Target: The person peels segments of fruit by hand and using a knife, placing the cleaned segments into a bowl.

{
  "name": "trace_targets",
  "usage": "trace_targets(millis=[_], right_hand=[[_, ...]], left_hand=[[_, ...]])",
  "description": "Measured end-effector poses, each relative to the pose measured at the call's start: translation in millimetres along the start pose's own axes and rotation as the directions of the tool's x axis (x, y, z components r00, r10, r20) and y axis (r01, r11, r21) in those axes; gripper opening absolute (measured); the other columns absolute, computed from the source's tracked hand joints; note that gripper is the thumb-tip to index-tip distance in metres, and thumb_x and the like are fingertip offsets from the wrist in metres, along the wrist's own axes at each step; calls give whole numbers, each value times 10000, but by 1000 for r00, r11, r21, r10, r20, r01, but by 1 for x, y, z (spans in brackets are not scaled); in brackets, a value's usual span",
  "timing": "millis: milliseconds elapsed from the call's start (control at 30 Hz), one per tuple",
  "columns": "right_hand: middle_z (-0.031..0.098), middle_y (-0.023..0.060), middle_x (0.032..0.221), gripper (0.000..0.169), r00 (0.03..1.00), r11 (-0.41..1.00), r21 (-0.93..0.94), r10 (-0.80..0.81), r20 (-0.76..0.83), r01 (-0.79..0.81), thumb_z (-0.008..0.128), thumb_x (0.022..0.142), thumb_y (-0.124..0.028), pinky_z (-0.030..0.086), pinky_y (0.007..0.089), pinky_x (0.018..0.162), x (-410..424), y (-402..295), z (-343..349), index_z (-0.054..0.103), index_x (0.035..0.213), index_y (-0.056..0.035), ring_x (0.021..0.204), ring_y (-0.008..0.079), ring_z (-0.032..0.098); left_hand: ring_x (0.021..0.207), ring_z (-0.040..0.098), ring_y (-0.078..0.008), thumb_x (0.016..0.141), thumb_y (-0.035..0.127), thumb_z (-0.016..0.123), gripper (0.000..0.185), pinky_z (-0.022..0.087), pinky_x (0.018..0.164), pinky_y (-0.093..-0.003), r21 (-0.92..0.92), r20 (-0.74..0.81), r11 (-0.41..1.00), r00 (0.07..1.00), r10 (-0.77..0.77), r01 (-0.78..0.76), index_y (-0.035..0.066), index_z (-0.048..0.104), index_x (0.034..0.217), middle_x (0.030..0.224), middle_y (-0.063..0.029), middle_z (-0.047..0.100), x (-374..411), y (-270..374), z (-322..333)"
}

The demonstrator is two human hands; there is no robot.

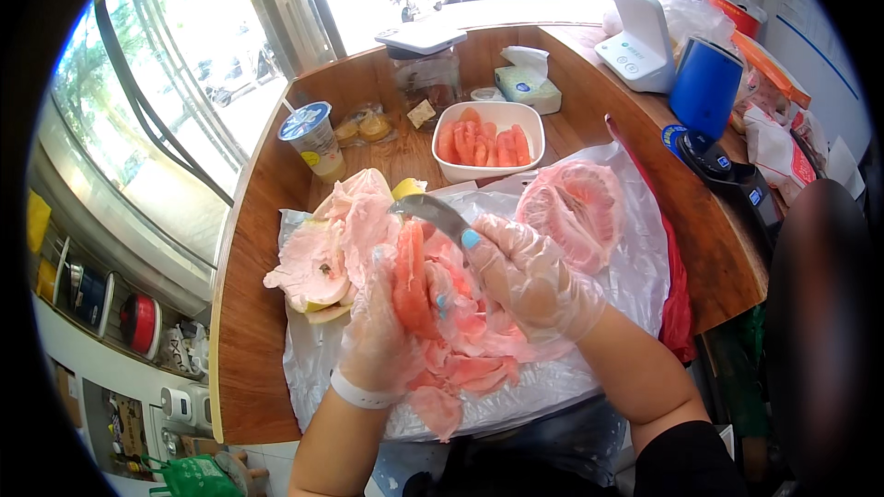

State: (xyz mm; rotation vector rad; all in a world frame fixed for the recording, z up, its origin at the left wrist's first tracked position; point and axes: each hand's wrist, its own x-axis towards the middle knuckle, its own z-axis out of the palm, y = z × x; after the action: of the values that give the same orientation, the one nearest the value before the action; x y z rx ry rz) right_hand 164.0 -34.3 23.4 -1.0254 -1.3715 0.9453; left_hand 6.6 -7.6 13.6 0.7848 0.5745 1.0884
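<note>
My left hand (383,335), in a clear plastic glove, grips a peeled red pomelo segment (412,283) held upright. In my gloved right hand (528,276) is a small knife with a curved dark blade (435,212); its handle is hidden in the fist. The blade points left, just above the segment's top. Below both hands lies a heap of torn pink membranes (476,369) on a white plastic sheet (552,386). An unseparated piece of pomelo (570,217) rests beyond my right hand. Thick pomelo rind (324,255) is piled to the left.
A white bowl (489,171) at the back holds several peeled segments. Near it stand a drink cup (314,141), a clear jar (428,79) and a tissue box (528,91). A blue speaker-like device (706,86) occupies the right ledge. Raised wooden sides (248,352) border the table.
</note>
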Motion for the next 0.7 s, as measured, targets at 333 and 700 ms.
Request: trace_targets(millis=[333, 700], right_hand=[[584, 60, 847, 185, 797, 629, -555, -593, 110, 544, 601, 880, -59, 484, 216, 579, 7, 23, -6, 597, 1052, 8, 664, 94, 553], [515, -68, 717, 131, 970, 970, 93, 212, 123, -224, 496, 967, -146, 387, 193, 531, 1, -6, 0, 594, 974, -60, 640, 10, 461]], left_hand=[[767, 514, -107, 984, 477, 380, 458, 410, 663, -229, 131, 225, 988, 973, 48, -79, 64, 533, 1110, 854, -25, 563, 9, -1, -15], [902, 555, -92, 957, 380, 502, 326, 458, 777, -235, 47, -33, 998, 998, 46, -45, 102, 550, 1121, 994, -1, 593, 1, 7, 2]])
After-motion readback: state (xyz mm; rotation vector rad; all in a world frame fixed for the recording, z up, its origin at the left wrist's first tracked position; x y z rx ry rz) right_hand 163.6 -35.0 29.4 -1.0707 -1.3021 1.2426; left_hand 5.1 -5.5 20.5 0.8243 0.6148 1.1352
